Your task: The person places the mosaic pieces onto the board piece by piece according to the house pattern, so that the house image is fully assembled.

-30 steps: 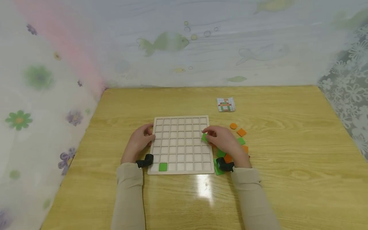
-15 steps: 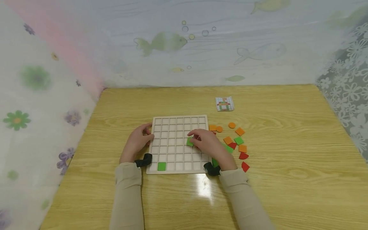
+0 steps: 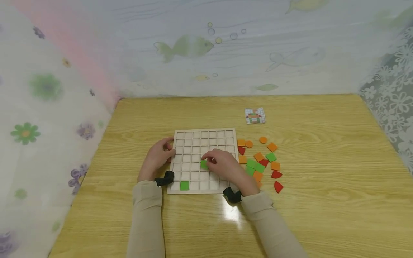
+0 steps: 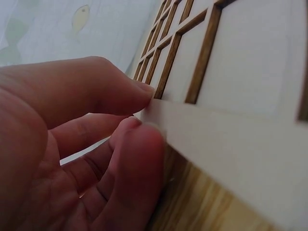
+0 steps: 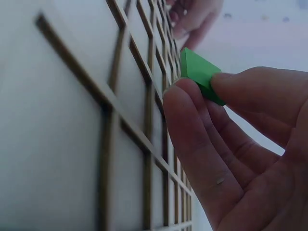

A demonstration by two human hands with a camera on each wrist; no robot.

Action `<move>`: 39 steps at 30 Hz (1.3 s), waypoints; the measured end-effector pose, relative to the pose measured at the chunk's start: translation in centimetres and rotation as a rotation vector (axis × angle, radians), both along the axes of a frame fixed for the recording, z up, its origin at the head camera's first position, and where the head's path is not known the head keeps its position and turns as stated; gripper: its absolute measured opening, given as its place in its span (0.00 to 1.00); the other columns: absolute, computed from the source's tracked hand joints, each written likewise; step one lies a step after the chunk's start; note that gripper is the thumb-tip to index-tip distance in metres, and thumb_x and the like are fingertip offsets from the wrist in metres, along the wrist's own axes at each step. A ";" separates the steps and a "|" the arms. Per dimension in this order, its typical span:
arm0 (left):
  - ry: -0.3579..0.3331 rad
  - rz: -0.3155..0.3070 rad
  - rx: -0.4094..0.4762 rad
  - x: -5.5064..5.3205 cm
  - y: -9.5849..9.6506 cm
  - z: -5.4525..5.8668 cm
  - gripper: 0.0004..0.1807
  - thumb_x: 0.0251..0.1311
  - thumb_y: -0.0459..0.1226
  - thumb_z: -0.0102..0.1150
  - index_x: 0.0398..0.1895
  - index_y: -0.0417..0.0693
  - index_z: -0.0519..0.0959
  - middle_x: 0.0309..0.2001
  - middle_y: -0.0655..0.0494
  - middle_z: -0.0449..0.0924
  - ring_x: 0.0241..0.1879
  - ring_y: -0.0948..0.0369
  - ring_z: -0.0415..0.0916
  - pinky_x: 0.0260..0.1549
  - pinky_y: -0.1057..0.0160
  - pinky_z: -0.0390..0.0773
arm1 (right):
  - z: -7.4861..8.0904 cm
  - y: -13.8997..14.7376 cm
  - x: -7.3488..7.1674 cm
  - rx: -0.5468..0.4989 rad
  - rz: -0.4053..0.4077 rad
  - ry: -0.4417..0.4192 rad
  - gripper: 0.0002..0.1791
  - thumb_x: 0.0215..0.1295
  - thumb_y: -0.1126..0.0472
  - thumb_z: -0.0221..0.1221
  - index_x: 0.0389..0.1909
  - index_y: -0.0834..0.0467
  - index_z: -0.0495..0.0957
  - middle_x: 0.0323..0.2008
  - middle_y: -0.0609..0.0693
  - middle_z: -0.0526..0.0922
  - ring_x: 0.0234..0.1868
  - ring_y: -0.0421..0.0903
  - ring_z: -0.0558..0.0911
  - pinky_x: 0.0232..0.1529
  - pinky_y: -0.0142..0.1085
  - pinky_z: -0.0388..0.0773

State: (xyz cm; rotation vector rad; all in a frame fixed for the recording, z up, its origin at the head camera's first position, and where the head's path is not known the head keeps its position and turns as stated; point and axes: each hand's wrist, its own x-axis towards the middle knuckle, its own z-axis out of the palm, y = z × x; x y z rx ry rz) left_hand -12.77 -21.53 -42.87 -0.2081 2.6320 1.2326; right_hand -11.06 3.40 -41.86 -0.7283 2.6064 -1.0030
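A pale wooden grid board (image 3: 193, 168) lies on the table, with one green square tile (image 3: 184, 185) set in its bottom row. My left hand (image 3: 156, 159) holds the board's left edge; in the left wrist view the fingertips (image 4: 144, 91) meet the rim. Above the middle of the grid, my right hand (image 3: 224, 165) pinches another green square tile (image 5: 199, 74) between thumb and fingers. The right wrist view has this tile tilted and raised off the cells.
Right of the board lie loose orange squares (image 3: 259, 157), orange circles (image 3: 263, 140), green squares (image 3: 271, 157) and red quarter-circles (image 3: 278, 186). A small pattern card (image 3: 255, 116) rests farther back. Painted walls border the table (image 3: 322, 161) at the back and left.
My right hand has carried the green square tile leftward from the board's right edge to over its middle, uncovering the loose pieces. My left hand has stayed at the left edge.
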 end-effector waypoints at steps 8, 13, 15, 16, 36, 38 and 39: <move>-0.020 0.039 -0.025 -0.2 0.5 0.4 0.29 0.53 0.35 0.51 0.62 0.52 0.63 0.37 0.52 0.69 0.24 0.57 0.71 0.27 0.62 0.68 | 0.0 -1.0 0.5 -0.014 0.033 0.012 0.10 0.60 0.60 0.54 0.42 0.49 0.78 0.29 0.39 0.75 0.30 0.38 0.72 0.34 0.31 0.70; -0.027 0.057 -0.027 -0.2 0.8 0.7 0.29 0.52 0.36 0.52 0.61 0.53 0.63 0.36 0.52 0.70 0.24 0.57 0.72 0.25 0.62 0.69 | 0.1 -1.3 1.0 -0.044 0.040 -0.011 0.10 0.61 0.60 0.54 0.41 0.48 0.78 0.28 0.37 0.74 0.30 0.37 0.71 0.34 0.30 0.69; -0.021 0.054 -0.032 -0.3 0.9 0.8 0.29 0.52 0.36 0.51 0.61 0.52 0.63 0.36 0.52 0.70 0.23 0.57 0.71 0.26 0.62 0.68 | 0.1 -1.5 1.1 -0.056 0.058 -0.004 0.10 0.61 0.60 0.54 0.41 0.48 0.79 0.27 0.38 0.73 0.29 0.37 0.71 0.34 0.30 0.69; -0.017 0.054 -0.033 -0.3 0.9 0.7 0.29 0.52 0.36 0.52 0.61 0.52 0.63 0.35 0.52 0.70 0.23 0.57 0.71 0.26 0.63 0.68 | 0.1 -1.7 1.1 -0.062 0.068 0.002 0.10 0.61 0.61 0.54 0.41 0.49 0.79 0.27 0.38 0.73 0.29 0.37 0.70 0.34 0.30 0.69; -0.017 0.073 -0.030 -0.3 0.5 0.3 0.31 0.50 0.35 0.51 0.62 0.54 0.62 0.34 0.53 0.69 0.23 0.57 0.71 0.24 0.63 0.67 | -0.6 -4.7 1.9 -0.074 -0.018 -0.039 0.07 0.58 0.59 0.57 0.37 0.50 0.80 0.27 0.38 0.77 0.30 0.34 0.73 0.33 0.29 0.70; -0.021 0.082 -0.020 -0.3 0.4 0.3 0.31 0.49 0.35 0.51 0.61 0.54 0.62 0.34 0.53 0.69 0.24 0.57 0.70 0.25 0.62 0.67 | -0.6 -5.0 2.1 -0.056 -0.023 -0.023 0.07 0.58 0.58 0.58 0.37 0.50 0.80 0.27 0.37 0.76 0.28 0.34 0.73 0.31 0.28 0.69; -0.021 0.080 -0.022 -0.3 0.3 0.3 0.31 0.50 0.35 0.51 0.62 0.54 0.62 0.34 0.53 0.69 0.24 0.57 0.70 0.26 0.62 0.67 | -0.5 -5.2 2.1 -0.046 -0.028 -0.015 0.07 0.58 0.58 0.57 0.37 0.50 0.80 0.26 0.37 0.76 0.28 0.34 0.73 0.30 0.28 0.69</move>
